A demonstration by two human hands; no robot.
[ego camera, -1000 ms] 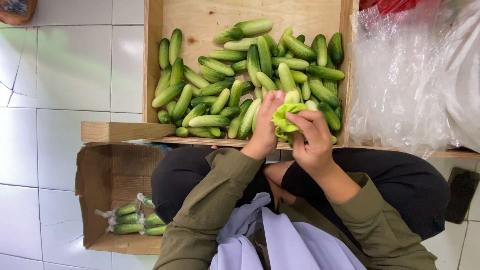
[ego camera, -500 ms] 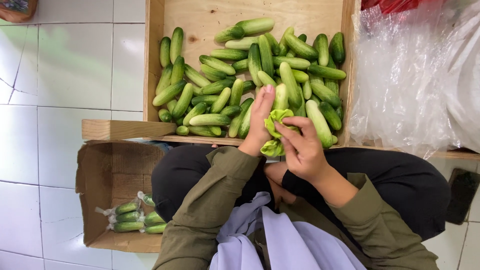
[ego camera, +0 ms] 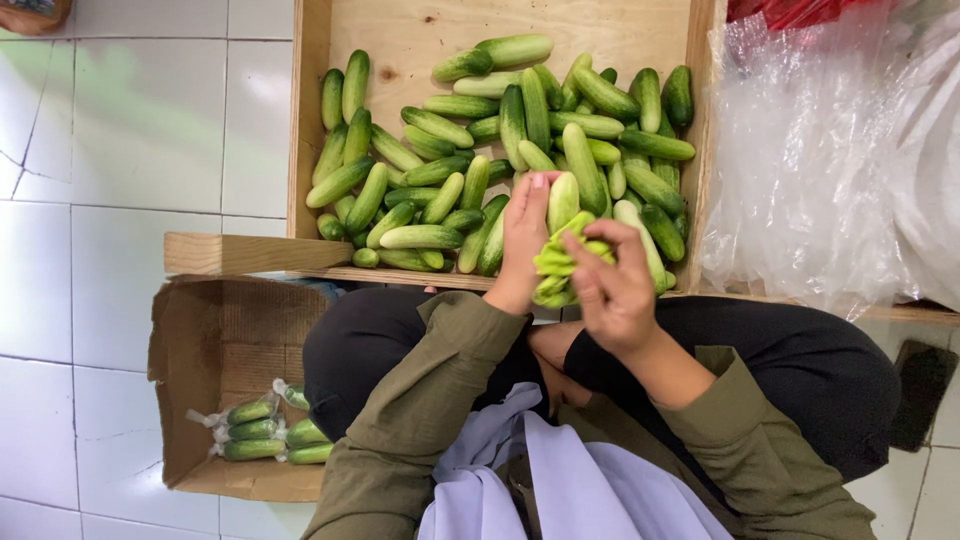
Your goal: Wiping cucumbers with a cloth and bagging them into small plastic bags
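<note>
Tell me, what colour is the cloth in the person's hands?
The cloth is light yellow-green, seen in the head view.

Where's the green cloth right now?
In the head view the green cloth is bunched between the left hand and right hand, at the near edge of the wooden crate, wrapped around a pale cucumber.

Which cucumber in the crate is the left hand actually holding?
The pale green cucumber upright against the left hand, its lower end wrapped in the light green cloth; the rest lie loose in the wooden crate.
</note>
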